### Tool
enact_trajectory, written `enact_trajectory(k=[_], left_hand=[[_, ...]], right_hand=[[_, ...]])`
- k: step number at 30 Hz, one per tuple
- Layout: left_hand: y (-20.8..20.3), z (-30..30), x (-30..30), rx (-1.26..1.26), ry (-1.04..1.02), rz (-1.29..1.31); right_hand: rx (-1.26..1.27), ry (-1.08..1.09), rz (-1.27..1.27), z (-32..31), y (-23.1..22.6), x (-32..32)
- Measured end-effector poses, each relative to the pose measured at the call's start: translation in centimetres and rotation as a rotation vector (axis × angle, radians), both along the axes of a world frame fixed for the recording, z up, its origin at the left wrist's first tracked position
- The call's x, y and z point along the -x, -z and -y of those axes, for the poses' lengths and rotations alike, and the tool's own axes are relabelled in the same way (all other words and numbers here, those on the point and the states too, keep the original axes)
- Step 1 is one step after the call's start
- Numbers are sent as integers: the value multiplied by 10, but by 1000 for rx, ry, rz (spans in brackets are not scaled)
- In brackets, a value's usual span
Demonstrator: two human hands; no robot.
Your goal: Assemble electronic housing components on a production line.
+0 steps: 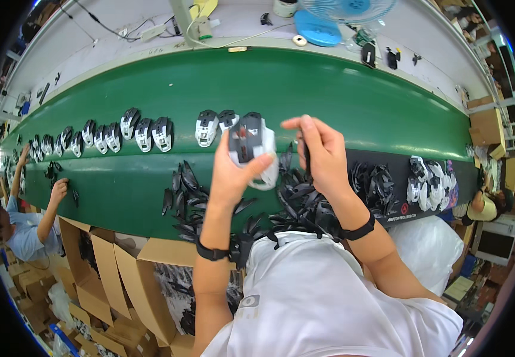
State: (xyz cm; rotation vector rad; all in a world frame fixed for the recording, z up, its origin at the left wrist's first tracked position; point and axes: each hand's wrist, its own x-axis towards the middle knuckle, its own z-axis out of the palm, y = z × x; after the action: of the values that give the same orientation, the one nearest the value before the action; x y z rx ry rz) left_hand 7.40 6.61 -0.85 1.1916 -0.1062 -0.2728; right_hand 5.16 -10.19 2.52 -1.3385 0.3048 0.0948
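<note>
My left hand [233, 172] is wrapped round a white and dark grey computer mouse shell [261, 149], held upright above the bench with its dark top facing me. To its right, my right hand [324, 156] is closed on a slim black curved piece [306, 156], its index finger pointing toward the shell without touching it. Beneath both hands lies a loose pile of black curved plastic pieces [305, 199]. Just beyond my left hand, two similar mouse shells [206, 128] rest on the green bench surface [329, 83].
More mouse shells [144, 135] stand in a line to the left. A black mat [412, 212] at right bears several shells [429, 185] and black pieces. Open cardboard boxes [114, 271] sit below the bench's near edge. A co-worker [28, 232] reaches over the bench at far left.
</note>
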Motion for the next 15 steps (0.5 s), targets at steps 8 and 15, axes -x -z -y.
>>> enact_trajectory(k=[8,15], left_hand=[[-31,67,64,-224,-152,295],[-34,90,85,-102,-221,172]], right_hand=[[35,179,279,12,-6,35],[98,158,343,25,4,65]])
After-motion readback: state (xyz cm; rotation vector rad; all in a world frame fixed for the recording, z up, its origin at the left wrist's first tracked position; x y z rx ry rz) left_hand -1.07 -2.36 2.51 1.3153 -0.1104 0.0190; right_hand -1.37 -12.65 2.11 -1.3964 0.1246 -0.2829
